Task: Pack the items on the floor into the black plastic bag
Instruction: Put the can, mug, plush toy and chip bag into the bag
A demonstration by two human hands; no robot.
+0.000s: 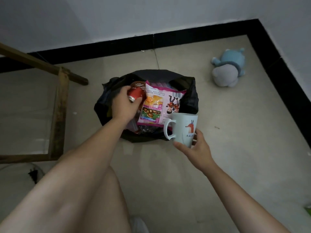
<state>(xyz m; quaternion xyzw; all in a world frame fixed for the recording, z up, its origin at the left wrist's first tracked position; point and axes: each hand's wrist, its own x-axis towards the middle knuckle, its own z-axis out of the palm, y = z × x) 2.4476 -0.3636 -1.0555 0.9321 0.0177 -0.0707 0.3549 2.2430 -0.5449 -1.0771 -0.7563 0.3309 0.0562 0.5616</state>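
Observation:
The black plastic bag (191,96) lies open on the tiled floor at the centre. A pink snack packet (159,106) lies on top of the other things inside it. My left hand (122,103) grips a red soda can (137,91) inside the bag's left side. My right hand (195,148) holds a pale mug (183,128) with a fox picture by its base, at the bag's near right edge. A blue and grey plush toy (227,68) lies on the floor to the far right.
A wooden frame (58,105) stands on the left, close to the bag. Black skirting (286,78) runs along the walls behind and to the right. A green scrap (308,209) shows at the right edge. My bare knee (101,199) is in the foreground.

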